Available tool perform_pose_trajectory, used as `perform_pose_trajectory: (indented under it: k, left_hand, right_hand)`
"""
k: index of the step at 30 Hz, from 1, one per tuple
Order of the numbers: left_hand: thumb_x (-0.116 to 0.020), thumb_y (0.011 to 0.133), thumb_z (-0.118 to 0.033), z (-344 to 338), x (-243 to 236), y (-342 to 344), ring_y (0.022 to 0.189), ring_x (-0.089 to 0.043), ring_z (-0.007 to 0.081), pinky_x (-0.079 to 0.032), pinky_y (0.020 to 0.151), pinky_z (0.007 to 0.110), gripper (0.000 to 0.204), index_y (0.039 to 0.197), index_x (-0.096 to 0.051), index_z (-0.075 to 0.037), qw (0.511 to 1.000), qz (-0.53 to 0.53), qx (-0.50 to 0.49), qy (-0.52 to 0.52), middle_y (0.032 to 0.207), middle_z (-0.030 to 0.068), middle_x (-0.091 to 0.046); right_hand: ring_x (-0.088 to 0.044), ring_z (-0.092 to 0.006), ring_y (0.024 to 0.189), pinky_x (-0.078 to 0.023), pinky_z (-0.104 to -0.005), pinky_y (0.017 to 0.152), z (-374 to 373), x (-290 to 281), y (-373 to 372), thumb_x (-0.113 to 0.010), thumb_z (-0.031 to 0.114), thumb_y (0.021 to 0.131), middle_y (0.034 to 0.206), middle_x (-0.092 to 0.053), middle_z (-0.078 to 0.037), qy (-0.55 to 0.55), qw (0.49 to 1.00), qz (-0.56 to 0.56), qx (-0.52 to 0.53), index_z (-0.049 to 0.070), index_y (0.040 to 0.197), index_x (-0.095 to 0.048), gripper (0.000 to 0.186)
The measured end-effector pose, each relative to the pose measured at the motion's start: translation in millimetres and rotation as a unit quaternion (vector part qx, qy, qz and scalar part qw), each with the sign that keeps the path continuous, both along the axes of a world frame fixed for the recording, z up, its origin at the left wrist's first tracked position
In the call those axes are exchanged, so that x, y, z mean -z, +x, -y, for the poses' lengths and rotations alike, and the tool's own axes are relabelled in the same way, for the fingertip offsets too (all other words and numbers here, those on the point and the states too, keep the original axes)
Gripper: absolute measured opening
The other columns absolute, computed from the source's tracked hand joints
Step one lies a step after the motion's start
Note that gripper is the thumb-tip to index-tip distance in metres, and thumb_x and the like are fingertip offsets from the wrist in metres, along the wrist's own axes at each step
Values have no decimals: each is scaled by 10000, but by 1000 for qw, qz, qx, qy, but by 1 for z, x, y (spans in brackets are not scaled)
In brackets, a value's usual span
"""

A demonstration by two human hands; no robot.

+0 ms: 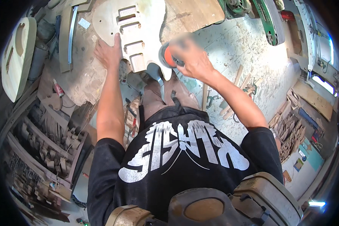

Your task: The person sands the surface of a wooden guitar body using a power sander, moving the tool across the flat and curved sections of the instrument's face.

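many wood pieces point(64, 164) fill a rack point(37, 169); right hand point(195, 62) grips a sander point(168, 57), left hand point(108, 55) spread against a guitar body point(150, 34).

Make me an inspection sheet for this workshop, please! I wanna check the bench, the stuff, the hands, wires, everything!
Surface: dusty brown bench, worn-looking.
Job's things: pale guitar body with cut-out pockets, its near end past the bench edge; round orange-and-black power tool at its right edge.
Clutter: long metal strip, small white scrap, red-and-white tube.
Hands: left hand at the body's left edge, grip unclear; right hand holds the tool, its fingers partly blurred.
Cables: nothing seen clearly.
Surroundings: second guitar body at far left, green machine at upper right, wood pieces stacked at right.
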State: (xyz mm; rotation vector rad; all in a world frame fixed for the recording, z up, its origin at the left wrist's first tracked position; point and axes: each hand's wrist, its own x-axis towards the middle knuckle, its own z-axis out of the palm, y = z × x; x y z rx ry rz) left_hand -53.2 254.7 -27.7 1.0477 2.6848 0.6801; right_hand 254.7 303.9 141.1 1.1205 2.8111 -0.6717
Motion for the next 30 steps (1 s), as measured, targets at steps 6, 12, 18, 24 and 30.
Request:
perform_pose_trajectory:
  k: [6,12,18,24,30]
  left_hand:
    - [-671,905,-688,0,3,-3,1454,-419,429,-326,1230,527,966,1486,-518,68,1000,-1,-5,-4,1573,265,-484]
    - [-672,906,-688,-2,3,-4,1463,-414,425,-325,1231,529,970,1494,-512,67,1000,0,-1,-12,1569,265,-487]
    - [-676,904,-690,1,3,-2,1455,-417,431,-330,1226,531,975,1500,-505,63,1000,-3,-4,-18,1566,268,-488]
    - [-685,896,-686,-1,3,-3,1440,-429,433,-336,1220,531,971,1500,-510,54,1000,3,-5,11,1564,267,-492]
    - [-637,922,-717,-1,3,-3,1439,-436,456,-331,1227,524,980,1480,-530,82,1000,-2,-4,0,1553,286,-508]
  right_hand:
    - [-673,-455,964,-615,-547,745,-2,1,-10,-840,157,781,1186,-516,-207,13,1000,-1,-4,259,1368,-568,655]
    - [-672,-466,978,-613,-546,746,-18,7,-16,-831,148,779,1166,-512,-216,47,999,-4,10,260,1387,-564,674]
    - [-672,-480,1012,-615,-551,756,-13,6,-17,-831,154,783,1166,-514,-219,27,1000,-14,-3,251,1389,-565,669]
    - [-681,-464,948,-612,-551,734,-6,6,-16,-838,181,779,1167,-512,-227,36,999,-19,-8,245,1374,-573,654]
    - [-680,-463,942,-614,-544,695,-3,11,-17,-840,190,772,1168,-509,-226,31,999,-26,28,239,1365,-564,656]
